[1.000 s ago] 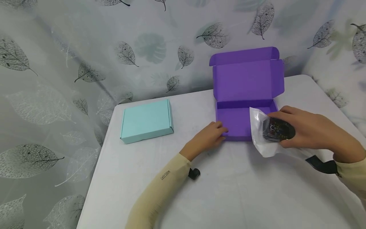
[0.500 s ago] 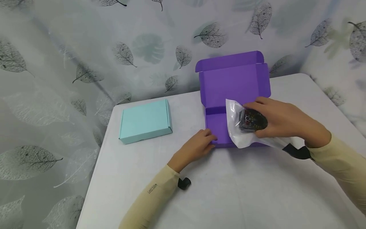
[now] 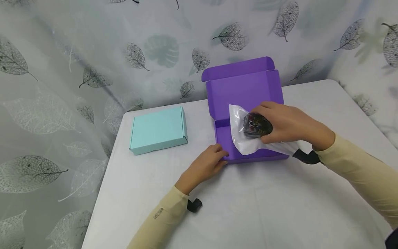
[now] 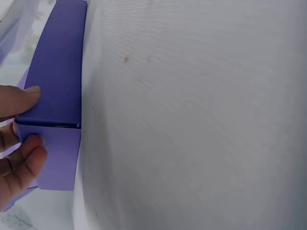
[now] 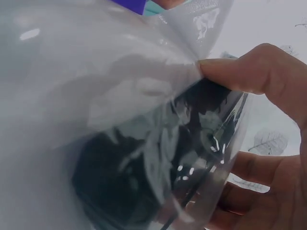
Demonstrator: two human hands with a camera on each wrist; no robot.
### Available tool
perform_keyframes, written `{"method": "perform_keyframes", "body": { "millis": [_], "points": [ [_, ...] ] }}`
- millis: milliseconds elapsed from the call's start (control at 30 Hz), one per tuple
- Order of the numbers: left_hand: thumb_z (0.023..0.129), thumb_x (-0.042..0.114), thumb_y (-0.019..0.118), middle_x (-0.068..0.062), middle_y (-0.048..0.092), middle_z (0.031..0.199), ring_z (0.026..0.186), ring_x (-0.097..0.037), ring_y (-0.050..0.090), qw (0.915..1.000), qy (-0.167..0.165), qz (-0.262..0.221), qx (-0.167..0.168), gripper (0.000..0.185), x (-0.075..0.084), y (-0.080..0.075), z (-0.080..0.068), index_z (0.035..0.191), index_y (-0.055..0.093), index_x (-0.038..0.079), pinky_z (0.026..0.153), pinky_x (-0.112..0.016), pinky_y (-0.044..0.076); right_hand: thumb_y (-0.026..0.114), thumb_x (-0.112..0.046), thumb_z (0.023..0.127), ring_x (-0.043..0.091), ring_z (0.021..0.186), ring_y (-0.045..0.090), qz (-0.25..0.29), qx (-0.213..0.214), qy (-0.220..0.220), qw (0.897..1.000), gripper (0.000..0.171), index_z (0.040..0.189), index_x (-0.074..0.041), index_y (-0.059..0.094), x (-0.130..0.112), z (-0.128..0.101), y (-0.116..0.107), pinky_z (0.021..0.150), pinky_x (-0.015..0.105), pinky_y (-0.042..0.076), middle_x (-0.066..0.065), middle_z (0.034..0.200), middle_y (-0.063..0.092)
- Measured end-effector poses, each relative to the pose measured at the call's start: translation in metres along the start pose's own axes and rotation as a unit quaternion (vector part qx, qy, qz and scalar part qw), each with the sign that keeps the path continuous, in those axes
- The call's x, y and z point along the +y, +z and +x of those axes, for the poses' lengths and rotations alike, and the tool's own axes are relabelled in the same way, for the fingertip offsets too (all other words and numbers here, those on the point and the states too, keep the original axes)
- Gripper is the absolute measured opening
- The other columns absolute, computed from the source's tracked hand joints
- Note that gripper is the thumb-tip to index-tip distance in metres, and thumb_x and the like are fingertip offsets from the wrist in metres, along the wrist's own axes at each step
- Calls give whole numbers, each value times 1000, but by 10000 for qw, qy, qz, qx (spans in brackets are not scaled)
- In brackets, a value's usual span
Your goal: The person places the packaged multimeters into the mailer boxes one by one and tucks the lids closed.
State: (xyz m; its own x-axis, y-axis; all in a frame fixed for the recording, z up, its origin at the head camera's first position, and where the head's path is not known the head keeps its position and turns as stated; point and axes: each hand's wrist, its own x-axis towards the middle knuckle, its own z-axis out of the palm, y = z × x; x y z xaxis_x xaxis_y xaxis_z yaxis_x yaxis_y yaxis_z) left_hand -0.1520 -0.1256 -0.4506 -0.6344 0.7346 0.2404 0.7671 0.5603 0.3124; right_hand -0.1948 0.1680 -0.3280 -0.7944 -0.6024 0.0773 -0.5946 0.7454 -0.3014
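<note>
1. the left hand [image 3: 206, 165] pinches the front left corner of the open purple box [image 3: 248, 138] with curled fingers, so the box does not slide
2. the right hand [image 3: 289, 122] grips the clear bag [image 3: 248, 138] with a dark round object [image 3: 257, 125], over the box's tray

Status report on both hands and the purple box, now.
Left hand pinches purple box at its front corner, lid up. Right hand grips bagged dark item above the box. Nothing in the way; teal box sits apart, closed.
</note>
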Motion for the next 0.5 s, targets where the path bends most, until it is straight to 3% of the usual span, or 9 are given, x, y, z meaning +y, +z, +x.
{"method": "perform_keyframes", "body": {
  "millis": [300,500],
  "points": [
    [96,7,75,-7,61,101,90,-21,57,9990,-443,-71,-87,17,-5,-4,-15,113,74,2,81,-31,49,84,-19,72,25,105,59,203,-122,-148,9996,74,140,-4,59,-7,19,7,80,49,54,9,125,62],
    [96,5,76,-7,61,101,90,-22,56,9987,-487,-132,3,17,-6,-7,-24,113,73,3,79,-32,49,84,-23,75,28,109,59,290,-198,-125,9993,72,139,-4,58,-11,30,13,80,51,54,11,128,62]
  ]
}}
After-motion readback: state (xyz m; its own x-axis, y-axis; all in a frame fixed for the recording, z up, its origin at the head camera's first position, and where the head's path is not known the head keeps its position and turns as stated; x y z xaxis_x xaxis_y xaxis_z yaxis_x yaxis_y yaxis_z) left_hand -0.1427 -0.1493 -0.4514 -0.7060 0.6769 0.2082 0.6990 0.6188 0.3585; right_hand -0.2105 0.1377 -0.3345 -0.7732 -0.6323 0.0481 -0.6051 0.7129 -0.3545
